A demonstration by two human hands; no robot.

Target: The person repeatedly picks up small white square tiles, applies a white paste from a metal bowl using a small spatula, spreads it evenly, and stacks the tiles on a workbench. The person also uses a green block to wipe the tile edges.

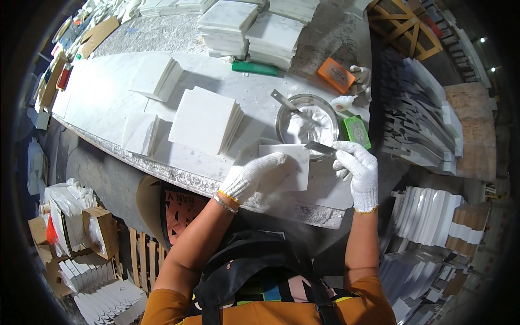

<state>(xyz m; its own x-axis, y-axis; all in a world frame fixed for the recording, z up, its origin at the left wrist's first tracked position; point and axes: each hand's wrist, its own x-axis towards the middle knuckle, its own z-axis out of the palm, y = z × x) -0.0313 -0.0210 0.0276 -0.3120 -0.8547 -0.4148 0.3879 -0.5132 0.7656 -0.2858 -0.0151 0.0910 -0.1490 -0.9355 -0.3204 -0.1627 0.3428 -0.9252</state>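
My left hand (253, 174), in a white knit glove, grips a square white marble tile (295, 172) by its left side, with the fingers lying along it. Its hidden edge leaves the thumb's place unclear. In my gloved right hand (356, 169) is a flat metal putty knife (319, 148), its blade pointing left over the tile's upper right corner. Just beyond stands a metal bowl (279, 125) of white paste (310, 127). A second scraper (284, 101) leans in the paste against the bowl's rim.
Right of the bowl lie a green box (356, 132), a small white bottle (343, 103) and an orange box (336, 75). Stacked tiles (203, 119) stand left on the marble-topped table (103, 92). Farther back are a green block (254, 68) and taller tile stacks (273, 38).
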